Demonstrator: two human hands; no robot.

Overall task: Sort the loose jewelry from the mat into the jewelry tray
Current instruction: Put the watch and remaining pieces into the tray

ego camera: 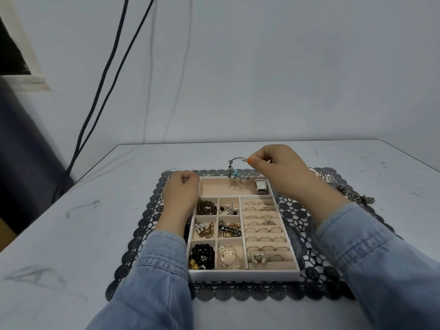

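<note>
Right hand (276,167) pinches charm bracelet (234,171) over tray (245,275) top compartment; lower slowly beside watch (261,186); left hand (182,194) loosely curled, holding nothing visible.

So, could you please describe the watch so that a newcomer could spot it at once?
Start at the white jewelry tray on the dark lace mat. The watch lies at the right end of its long far compartment, the only piece with a pale rectangular face.

1. We see soft, even, rather dim light, casting only faint shadows.
2. We notice wide-angle bending at the edges.
3. We find the picture slightly soft, without glare.
</note>
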